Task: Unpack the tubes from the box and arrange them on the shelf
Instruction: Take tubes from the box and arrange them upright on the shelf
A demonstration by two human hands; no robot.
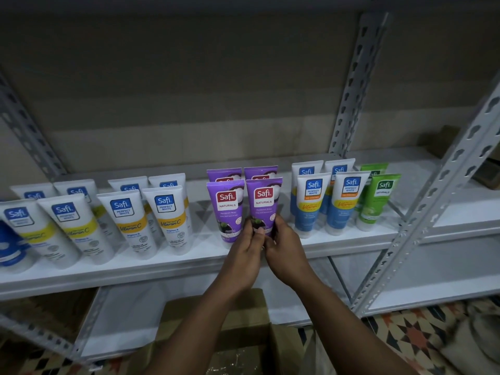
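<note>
Purple tube (263, 204) is standing cap-down near the front edge of the shelf (135, 269), roughly mid-length. I'm judging it light, soft-walled and glossy, so a bit slippery; squeezing it mid-body would likely dent it. Wide crimp up, narrow cap down, so it's looking tippy. Best hold: low, by the cap, where it should be stiffest.

Left hand (244, 251) is gripping the tube's lower left, fingers curled, thumb lying on the front. Right hand (285, 247) is wrapping the lower right side. So both are grasping it. They're hiding the cap, so can't tell if it's resting on the shelf.

Second purple tube (226, 209) is standing just beside it on the left; touching or not, can't tell. Rear purple tubes (261, 171) are standing behind. White tubes (165, 217) are lining up toward the left end, blue tubes (308, 204) and green tubes (377, 201) toward the right. Box (243, 347) is sitting below the shelf, between the forearms, looking open.
</note>
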